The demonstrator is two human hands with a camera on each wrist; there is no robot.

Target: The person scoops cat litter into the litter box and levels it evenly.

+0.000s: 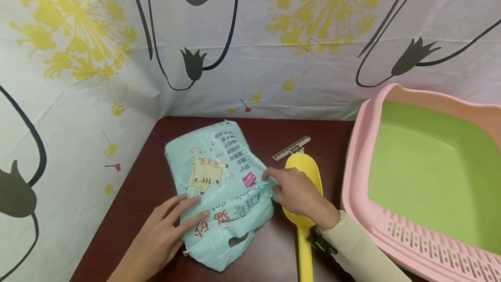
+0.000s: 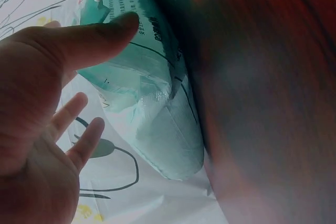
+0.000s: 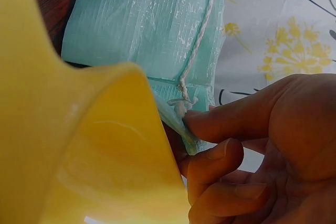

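Observation:
A light blue bag of cat litter (image 1: 235, 186), printed with a cat and red lettering, lies on the table with its handle cutout toward me. My left hand (image 1: 160, 225) rests on its near left part with fingers spread and straight. In the left wrist view the thumb of that left hand (image 2: 37, 77) reaches over the bag's side. At the bag's right edge, my right hand (image 1: 299, 190) pinches a corner between thumb and fingers. The right wrist view shows a white knotted cord (image 3: 199, 35) along the bag (image 3: 126, 24), ending right by the pinching thumb.
Under my right forearm lies a yellow scoop (image 1: 304, 247), its handle toward me. A metal clip (image 1: 291, 148) sits just beyond the scoop's tip. To the right stands a pink litter box (image 1: 356, 173) with a green inside. Patterned white cloth (image 1: 250, 77) hangs behind the table.

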